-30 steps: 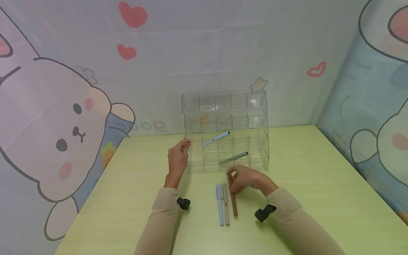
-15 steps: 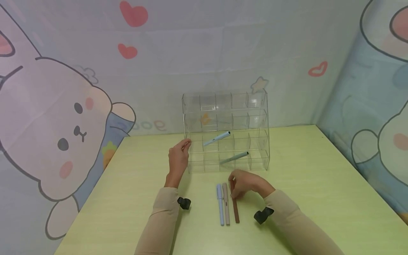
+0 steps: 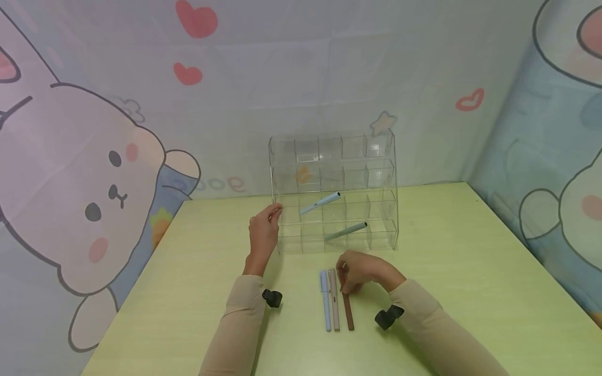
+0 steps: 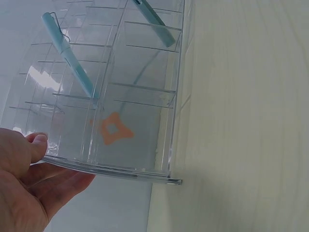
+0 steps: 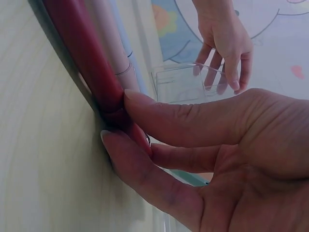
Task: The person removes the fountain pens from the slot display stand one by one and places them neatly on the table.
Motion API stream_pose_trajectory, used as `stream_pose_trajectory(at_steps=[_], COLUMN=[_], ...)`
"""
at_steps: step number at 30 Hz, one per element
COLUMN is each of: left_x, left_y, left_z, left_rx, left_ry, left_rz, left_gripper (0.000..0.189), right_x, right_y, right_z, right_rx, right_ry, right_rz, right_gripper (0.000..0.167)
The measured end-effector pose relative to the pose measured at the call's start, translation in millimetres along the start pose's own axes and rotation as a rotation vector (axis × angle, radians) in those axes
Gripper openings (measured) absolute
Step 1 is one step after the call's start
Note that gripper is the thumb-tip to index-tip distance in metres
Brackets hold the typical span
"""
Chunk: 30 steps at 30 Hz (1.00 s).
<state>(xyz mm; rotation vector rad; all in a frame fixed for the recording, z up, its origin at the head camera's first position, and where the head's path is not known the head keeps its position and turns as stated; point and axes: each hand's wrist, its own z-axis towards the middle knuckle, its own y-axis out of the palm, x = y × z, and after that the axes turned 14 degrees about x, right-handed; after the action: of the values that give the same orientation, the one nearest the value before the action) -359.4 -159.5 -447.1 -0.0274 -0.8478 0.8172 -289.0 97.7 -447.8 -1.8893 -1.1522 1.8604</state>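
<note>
My left hand (image 3: 263, 235) pinches the left side edge of a clear acrylic tiered rack (image 3: 396, 211); the left wrist view shows the thumb on one face of the side panel (image 4: 116, 172) and fingers on the other. A light blue pen (image 3: 321, 203) leans in the second tier from the bottom, and a green pen (image 3: 346, 231) in the lowest. In front of the rack, my right hand (image 3: 369, 271) pinches a reddish-brown pen (image 3: 348, 313) near its far end, thumb against fingers. That pen lies along the table, its far end partly hidden by the fingers.
Left of the brown pen, a beige pen (image 3: 335, 308) and a blue capped pen (image 3: 326, 310) lie side by side on the yellow-green table (image 3: 188, 292). Behind the rack hangs a cartoon-printed cloth (image 3: 301, 78).
My right hand and the brown pen have shifted slightly toward me and to the right, mostly in the first half second. The left hand keeps its hold on the rack.
</note>
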Motion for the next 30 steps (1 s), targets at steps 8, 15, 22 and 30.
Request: stream_pose_trajectory(at_steps=[8,15,22,30], left_x=[0.1,0.3,0.6,1.3], left_y=[1.0,1.0,1.1,0.5], left_z=[0.6,0.7,1.0,0.4], left_rx=[-0.006,-0.013,-0.007,0.002], left_ry=[-0.015,-0.022,-0.024,-0.014], left_rz=[0.007,0.01,0.02,0.017], left_gripper=[0.017,0.019,0.018,0.017], right_x=[0.8,1.2,0.8,1.8], right_y=[0.2,0.5,-1.4,-2.1], right_z=[0.6,1.5,1.6,0.9], right_rx=[-0.004,-0.004,0.0,-0.005], right_ry=[0.029,-0.014,-0.046,-0.063], right_rz=[0.023,-0.007,-0.06,-0.051], right_gripper=[0.054,0.054,0.052,0.046])
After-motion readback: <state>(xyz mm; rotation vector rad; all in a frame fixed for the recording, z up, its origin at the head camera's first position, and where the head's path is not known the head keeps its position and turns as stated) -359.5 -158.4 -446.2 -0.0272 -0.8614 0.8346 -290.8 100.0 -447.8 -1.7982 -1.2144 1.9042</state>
